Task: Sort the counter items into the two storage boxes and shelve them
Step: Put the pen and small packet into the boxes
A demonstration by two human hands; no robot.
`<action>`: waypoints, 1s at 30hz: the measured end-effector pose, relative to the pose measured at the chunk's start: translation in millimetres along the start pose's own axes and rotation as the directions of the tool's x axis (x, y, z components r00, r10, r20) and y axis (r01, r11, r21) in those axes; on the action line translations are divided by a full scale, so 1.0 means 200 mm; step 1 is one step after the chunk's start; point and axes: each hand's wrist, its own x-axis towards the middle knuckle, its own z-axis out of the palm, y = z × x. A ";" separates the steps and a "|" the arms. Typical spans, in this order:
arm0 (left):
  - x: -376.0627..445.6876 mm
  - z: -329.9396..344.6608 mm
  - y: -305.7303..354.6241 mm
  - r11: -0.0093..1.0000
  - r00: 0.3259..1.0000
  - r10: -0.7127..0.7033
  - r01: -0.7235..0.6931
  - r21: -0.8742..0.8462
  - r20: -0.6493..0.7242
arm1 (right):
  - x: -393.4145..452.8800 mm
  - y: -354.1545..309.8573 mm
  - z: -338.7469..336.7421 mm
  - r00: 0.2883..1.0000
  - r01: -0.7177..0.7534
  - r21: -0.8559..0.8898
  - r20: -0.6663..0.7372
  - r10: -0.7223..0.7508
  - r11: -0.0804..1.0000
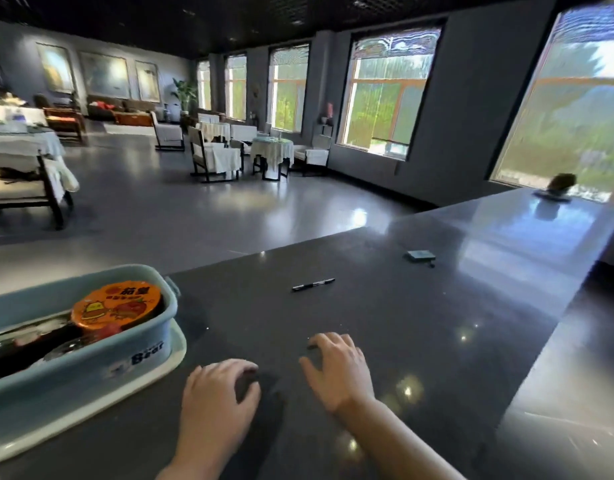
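A light blue storage box [73, 368] sits at the left end of the dark counter [420, 341], resting on a pale lid or tray [167, 362] that shows beneath its right end. The word "Bear" is printed on its near wall. Inside it, an orange-lidded instant noodle cup [117, 304] leans tilted at the right end, and a dark bottle [32, 344] lies lengthwise to the left of the cup, touching it. Only one box is in view.

Further back on the counter lies a black pen [313, 284], well apart from the box. Beyond it, to the right, sits a small dark flat box [420, 255] whose kind cannot be told.

Left hand [219, 403]: palm down on the counter just right of the box, fingers curled loosely, holding nothing. Right hand [336, 368]: palm down beside it, fingers spread on the surface, holding nothing.

At the far right end of the counter stands a small plant on a dish [558, 188]. Beyond the counter, cloth-covered tables [272, 150] and chairs stand in front of the windows.
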 end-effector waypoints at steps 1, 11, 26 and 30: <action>0.00 0.04 0.07 1.000 1.000 -0.003 0.003 0.010 0.005 | 0.01 0.08 -0.05 1.000 -0.008 0.011 -0.014 0.008 1.000; 0.12 0.71 0.92 0.990 0.994 -0.072 0.062 -0.123 -0.078 | 0.06 1.08 -0.57 1.000 -0.021 -0.052 -0.006 0.021 0.998; 0.67 1.44 1.21 0.986 0.986 -0.167 0.166 -0.027 -0.012 | 0.35 1.77 -0.51 0.985 -0.091 0.024 0.146 0.086 0.996; 0.98 1.54 1.06 0.966 0.970 -0.242 0.239 0.102 0.020 | 0.62 1.81 -0.48 0.984 -0.013 -0.011 0.177 0.015 1.000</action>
